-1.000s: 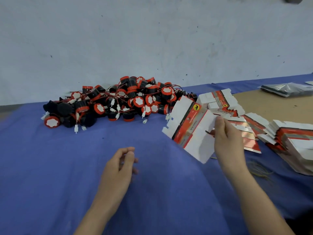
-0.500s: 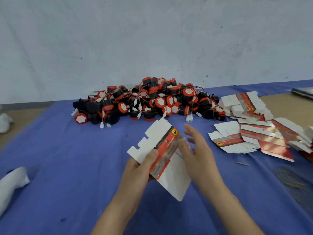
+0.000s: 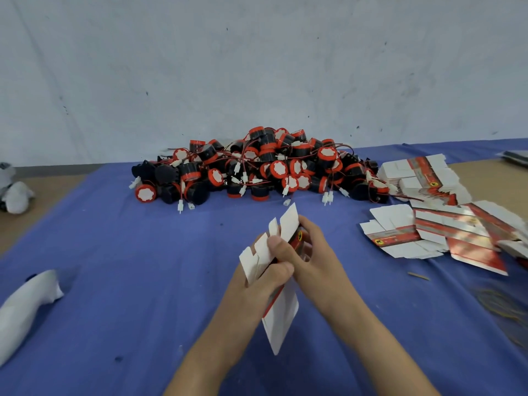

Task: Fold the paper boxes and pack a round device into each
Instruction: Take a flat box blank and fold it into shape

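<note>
One paper box [image 3: 281, 312], partly folded with four white flaps up, held above the blue cloth [image 3: 143, 267] at front centre. Two hands on it: left hand [image 3: 258, 284] grips the middle, thumb on the flaps; right hand [image 3: 314, 261] curls round the red printed side. Behind: one pile of round devices [image 3: 265, 170], dozens, uncountable. Right: flat boxes [image 3: 428, 232] overlapping, count unclear. Left: one white bundle [image 3: 25, 307].
</note>
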A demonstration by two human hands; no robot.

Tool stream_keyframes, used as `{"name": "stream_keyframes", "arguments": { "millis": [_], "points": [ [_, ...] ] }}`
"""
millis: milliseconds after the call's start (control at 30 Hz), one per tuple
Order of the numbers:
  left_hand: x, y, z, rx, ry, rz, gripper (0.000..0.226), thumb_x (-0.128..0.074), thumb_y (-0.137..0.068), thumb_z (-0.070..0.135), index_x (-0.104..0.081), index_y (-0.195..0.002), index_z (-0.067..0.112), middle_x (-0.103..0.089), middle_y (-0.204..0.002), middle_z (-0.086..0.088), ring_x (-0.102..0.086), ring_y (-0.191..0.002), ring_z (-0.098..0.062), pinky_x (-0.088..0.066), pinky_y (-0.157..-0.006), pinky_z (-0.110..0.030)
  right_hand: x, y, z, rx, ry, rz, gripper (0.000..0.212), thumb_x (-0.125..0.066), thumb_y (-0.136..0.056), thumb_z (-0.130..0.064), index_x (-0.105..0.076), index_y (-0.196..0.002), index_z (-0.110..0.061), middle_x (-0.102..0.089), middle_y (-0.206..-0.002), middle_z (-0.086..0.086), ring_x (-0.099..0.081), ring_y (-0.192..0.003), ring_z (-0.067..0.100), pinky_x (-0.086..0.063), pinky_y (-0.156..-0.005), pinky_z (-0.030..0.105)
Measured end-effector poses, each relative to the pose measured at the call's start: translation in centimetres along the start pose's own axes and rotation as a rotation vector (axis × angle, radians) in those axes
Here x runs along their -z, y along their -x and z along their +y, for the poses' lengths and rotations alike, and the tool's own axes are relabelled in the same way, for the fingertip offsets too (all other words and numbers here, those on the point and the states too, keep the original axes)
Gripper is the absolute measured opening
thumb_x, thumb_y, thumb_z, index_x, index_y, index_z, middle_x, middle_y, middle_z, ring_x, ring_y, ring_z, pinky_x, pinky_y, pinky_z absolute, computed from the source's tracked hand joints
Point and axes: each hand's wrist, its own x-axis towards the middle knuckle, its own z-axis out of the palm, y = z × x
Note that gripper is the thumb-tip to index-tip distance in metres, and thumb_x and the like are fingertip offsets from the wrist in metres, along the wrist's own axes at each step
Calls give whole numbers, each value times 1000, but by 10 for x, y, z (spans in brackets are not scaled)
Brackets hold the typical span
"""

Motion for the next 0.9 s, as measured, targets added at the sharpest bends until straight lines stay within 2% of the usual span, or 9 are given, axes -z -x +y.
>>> {"name": "stream_keyframes", "arguments": {
  "millis": [100, 200, 300, 400, 500, 600, 667, 800, 900],
  "points": [
    [-3, 0, 2, 8, 32, 1, 37, -60, -78, 64, -65, -113, 53, -72, -114, 13, -68, -108, -7, -55, -88, -27, 0, 1, 1, 28, 29, -5, 26, -59, -73, -70, -56, -99, -67, -68, -104, -30, -64, -97, -10, -46, -72, 3],
    [-2, -3, 8, -11, 98, 97, 43, -63, -74, 67, -66, -113, 49, -74, -111, 8, -72, -102, -12, -57, -75, -19, 2, 4, 1, 60, -16, -63, 25, -54, -89, -57, -62, -113, -54, -71, -109, -19, -66, -102, -1, -49, -79, 8],
    [3, -8, 9, 5, 120, 251, 71, -62, -60, 85, -58, -121, 47, -74, -110, 8, -74, -95, -16, -62, -71, -32, -1, 12, 1, 49, -65, -158, 33, -46, -101, -51, -60, -130, -42, -70, -119, -13, -65, -111, 2, -49, -86, 10],
    [6, -11, 9, 10, 94, 313, 93, -47, -51, 99, -54, -129, 47, -73, -109, 12, -73, -98, -14, -61, -80, -41, -8, 19, 6, 23, -71, -178, 58, -39, -96, -66, -40, -150, -44, -55, -138, -31, -49, -128, -10, -43, -103, 14],
    [0, -11, 9, 12, 178, 319, 93, -45, -52, 99, -53, -131, 51, -72, -113, 16, -71, -103, -9, -60, -79, -31, -16, 22, 7, 53, -19, -120, 76, -31, -83, -86, -22, -152, -55, -24, -152, -44, -20, -144, -15, -23, -124, 35],
    [-1, -12, 7, 0, 180, 331, 85, -39, -58, 95, -55, -128, 52, -73, -113, 14, -71, -103, -9, -59, -79, -30, -24, 23, 9, 137, 90, -116, 75, -31, -87, -84, -14, -154, -54, -15, -158, -39, -12, -149, -9, -20, -124, 40],
    [4, -13, 7, 0, 164, 336, 81, -37, -59, 97, -58, -124, 54, -74, -109, 12, -72, -100, -12, -60, -78, -35, -26, 20, 12, 169, 144, -93, 72, -37, -91, -78, -16, -155, -51, -17, -159, -35, -16, -149, -6, -26, -122, 38],
    [10, -13, 10, 6, 151, 260, 65, -41, -60, 97, -66, -107, 60, -77, -100, 11, -75, -90, -15, -59, -65, -26, -23, 15, 14, 177, 107, -41, 67, -53, -86, -73, -27, -147, -57, -33, -152, -32, -35, -140, -7, -42, -111, 30],
    [9, -14, 11, 2, 100, 289, 62, -40, -65, 96, -63, -111, 61, -74, -110, 14, -72, -101, -8, -59, -78, -27, -20, 13, 13, 217, 151, 47, 63, -56, -84, -71, -31, -141, -63, -40, -143, -34, -42, -136, -4, -45, -103, 20]
  ]
}}
